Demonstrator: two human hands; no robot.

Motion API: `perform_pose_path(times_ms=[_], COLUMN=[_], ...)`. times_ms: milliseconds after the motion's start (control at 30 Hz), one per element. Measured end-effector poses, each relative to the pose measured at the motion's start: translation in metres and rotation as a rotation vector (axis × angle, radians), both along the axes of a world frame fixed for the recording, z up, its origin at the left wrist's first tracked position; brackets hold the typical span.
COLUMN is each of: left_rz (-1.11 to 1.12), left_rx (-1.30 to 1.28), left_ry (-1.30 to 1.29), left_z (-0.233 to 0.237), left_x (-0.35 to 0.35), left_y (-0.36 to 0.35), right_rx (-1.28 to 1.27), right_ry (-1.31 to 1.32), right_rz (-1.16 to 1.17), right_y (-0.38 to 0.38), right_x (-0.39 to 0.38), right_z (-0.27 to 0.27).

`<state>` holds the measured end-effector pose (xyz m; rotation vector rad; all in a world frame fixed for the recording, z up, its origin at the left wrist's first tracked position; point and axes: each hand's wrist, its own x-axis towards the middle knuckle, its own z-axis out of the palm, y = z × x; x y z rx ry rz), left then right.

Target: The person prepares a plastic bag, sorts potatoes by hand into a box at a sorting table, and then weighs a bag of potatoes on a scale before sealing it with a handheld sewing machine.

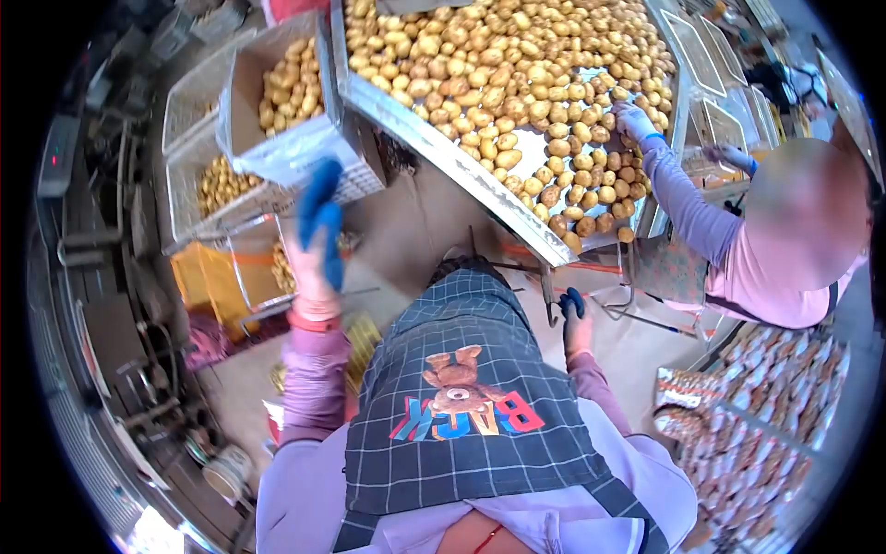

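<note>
My left hand, in a blue-coated glove, is raised beside a plastic-lined crate of potatoes. Its fingers stretch out, slightly blurred, and nothing shows in them. My right hand, also in a blue-coated glove, hangs low at my side below the table's near corner. Its fingers look loosely bent and apart, holding nothing visible. In front of me is a metal-edged sorting table covered with yellow potatoes. The potatoes thin out toward the near right corner, where the pale tabletop shows through.
At the right, a co-worker in pink and lilac reaches a gloved hand onto the potatoes. More crates stand at the left above an orange bag. Metal table legs stand near my right hand. Patterned sacks lie at the lower right.
</note>
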<state>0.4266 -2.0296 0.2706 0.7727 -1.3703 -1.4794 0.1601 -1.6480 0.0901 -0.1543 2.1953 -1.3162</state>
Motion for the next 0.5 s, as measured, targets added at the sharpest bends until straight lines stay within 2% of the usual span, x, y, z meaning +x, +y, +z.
perform_pose_path(times_ms=[33, 67, 100, 167, 200, 300, 333, 367, 400, 433, 500], left_rz=[0.021, 0.045, 0.052, -0.013, -0.033, -0.046, -0.048, -0.067, -0.08, -0.092, -0.129], left_rx=[-0.376, -0.744, -0.954, -1.162, -1.213, -1.276, -1.285, -1.272, -1.26, -1.237, -1.191], left_ry=[0.046, 0.1, 0.231, 0.454, 0.503, 0.604, 0.632, 0.644, 0.656, 0.665, 0.681], left_z=[0.051, 0.098, 0.14, 0.2, 0.214, 0.236, 0.234, 0.234, 0.233, 0.229, 0.224], left_x=[-0.016, -0.032, -0.04, -0.056, -0.067, -0.1, -0.111, -0.125, -0.136, -0.147, -0.167], left_y=[-0.026, -0.05, -0.066, -0.088, -0.094, -0.115, -0.12, -0.129, -0.134, -0.141, -0.153], right_rx=[0.036, -0.052, -0.131, -0.219, -0.324, -0.179, -0.258, -0.113, -0.15, -0.09, -0.072], right_ry=[0.069, 0.096, 0.124, 0.15, 0.188, 0.368, 0.426, 0.474, 0.612, 0.537, 0.682], right_rz=[0.035, -0.006, -0.041, -0.105, -0.096, 0.067, 0.117, 0.227, 0.355, 0.487, 0.804], right_y=[-0.003, -0.014, -0.026, -0.081, -0.099, -0.182, -0.214, -0.248, -0.276, -0.298, -0.315], right_x=[0.002, 0.004, 0.002, -0.004, -0.016, -0.05, -0.061, -0.057, -0.055, -0.05, -0.045], right_z=[0.012, 0.021, 0.033, 0.077, 0.068, 0.079, 0.065, 0.09, 0.092, 0.096, 0.053])
